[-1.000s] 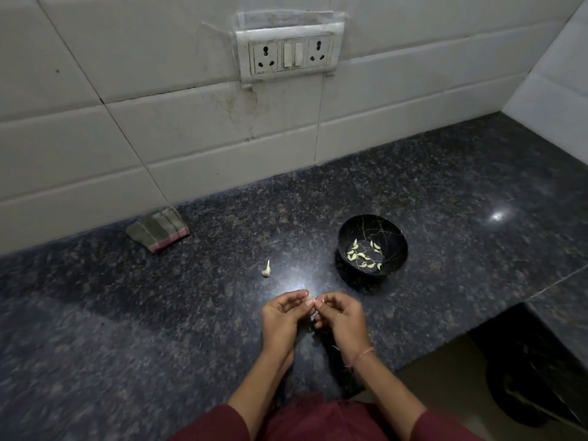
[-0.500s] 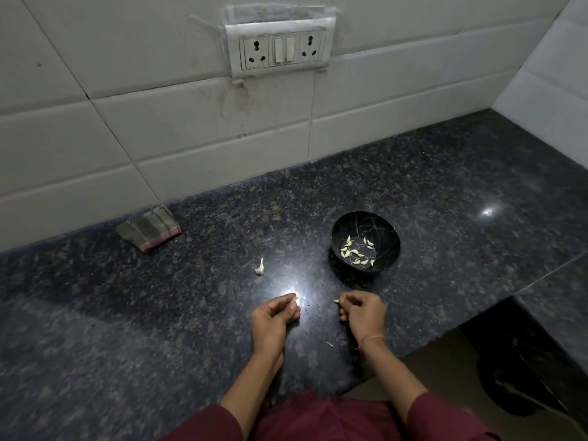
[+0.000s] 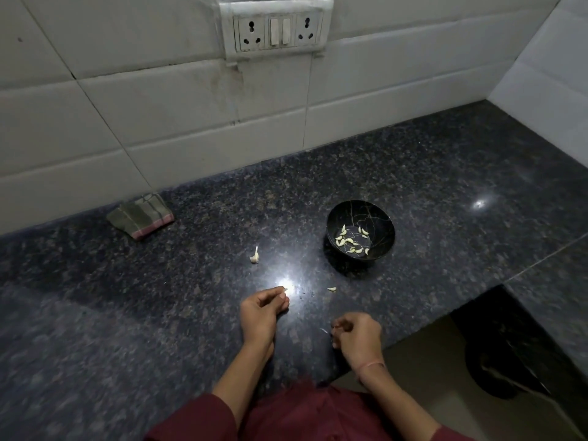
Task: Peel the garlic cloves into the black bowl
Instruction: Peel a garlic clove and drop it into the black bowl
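Done: peeled cloves [image 3: 350,241] in black bowl [image 3: 383,226] | To do: whole clove [image 3: 254,256], stray clove [image 3: 332,289] on counter [image 3: 445,186] | Hands apart: left hand [image 3: 262,313] pinching pale bit [image 3: 285,289]; right hand [image 3: 359,335] curled, hold unclear

The dark granite counter [image 3: 445,173] is carrying a black bowl [image 3: 379,218], a folded cloth [image 3: 140,215] by the wall, a garlic clove [image 3: 254,255], and possibly a peeled piece [image 3: 332,289] lying near the bowl.

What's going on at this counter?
A person is peeling garlic by hand. The left hand pinches a small white garlic piece. The right hand is curled, and anything in it is too small to tell. Peeled cloves lie in the black bowl. A pale bit lies on the counter nearby, and an unpeeled clove sits further left.
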